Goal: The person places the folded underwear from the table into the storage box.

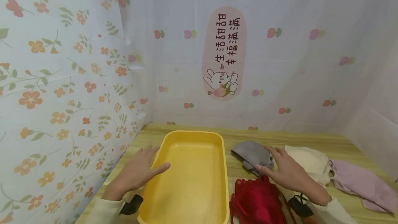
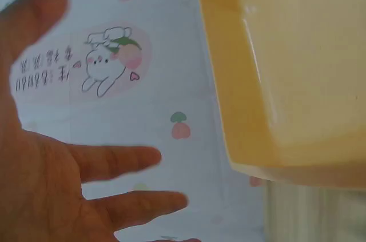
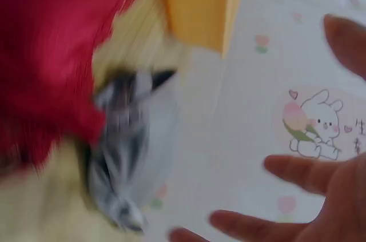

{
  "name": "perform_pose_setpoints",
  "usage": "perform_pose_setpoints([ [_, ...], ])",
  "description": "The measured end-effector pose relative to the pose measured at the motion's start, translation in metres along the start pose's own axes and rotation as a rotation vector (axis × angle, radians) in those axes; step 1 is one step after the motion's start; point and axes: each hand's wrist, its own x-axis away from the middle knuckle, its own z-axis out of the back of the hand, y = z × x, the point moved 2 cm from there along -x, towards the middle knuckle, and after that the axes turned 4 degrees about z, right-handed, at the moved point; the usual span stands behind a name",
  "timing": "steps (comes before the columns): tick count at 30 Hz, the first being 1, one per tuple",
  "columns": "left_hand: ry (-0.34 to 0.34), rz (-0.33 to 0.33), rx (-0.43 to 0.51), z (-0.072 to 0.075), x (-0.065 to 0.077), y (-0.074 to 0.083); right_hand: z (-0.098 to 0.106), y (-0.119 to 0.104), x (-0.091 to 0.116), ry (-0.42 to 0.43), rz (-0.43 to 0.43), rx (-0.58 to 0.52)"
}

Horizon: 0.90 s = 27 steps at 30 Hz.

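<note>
In the head view my left hand (image 1: 140,168) hovers with spread fingers by the left rim of a yellow plastic tub (image 1: 192,186). The left wrist view shows that hand (image 2: 46,185) holding nothing, apart from the tub wall (image 2: 226,82). My right hand (image 1: 289,170), fingers spread too, is above the garments right of the tub. Nearest to it are a grey garment (image 1: 250,151) and a red lacy garment (image 1: 258,203). The right wrist view shows the right hand (image 3: 331,202) apart from the blurred grey garment (image 3: 137,145) and red garment (image 3: 46,53).
A cream garment (image 1: 308,160) lies behind the right hand, and a light purple garment (image 1: 363,184) lies farther right. All rest on a wood-grain table (image 1: 264,134). Floral sheets (image 1: 62,78) hang at the left, and a printed sheet (image 1: 174,78) hangs behind.
</note>
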Motion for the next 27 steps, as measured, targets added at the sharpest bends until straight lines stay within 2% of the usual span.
perform_pose_setpoints([
  [3,-0.074,0.039,0.159,0.002,0.005,-0.011,0.000,0.001,0.003,-0.117,-0.047,-0.215],
  [5,-0.109,0.059,0.220,0.001,0.008,-0.017,-0.001,0.004,0.005,-0.178,-0.090,-0.337],
  [7,-0.140,0.055,0.265,0.000,0.011,-0.023,-0.004,0.007,0.007,-0.224,-0.131,-0.415],
  [9,-0.166,0.039,0.304,-0.001,0.013,-0.028,-0.007,0.010,0.010,-0.247,-0.143,-0.449],
  [13,-0.246,0.010,0.391,-0.006,0.018,-0.037,-0.015,0.016,0.015,-0.295,-0.104,-0.459],
  [17,-0.346,-0.003,0.479,-0.016,0.024,-0.045,-0.025,0.022,0.022,-0.345,-0.013,-0.387],
  [21,-0.405,-0.052,0.525,-0.027,0.033,-0.054,-0.035,0.022,0.027,-0.354,0.060,-0.316],
  [27,-0.465,-0.138,0.645,-0.038,0.041,-0.061,-0.047,0.015,0.031,-0.308,-0.010,-0.259],
])
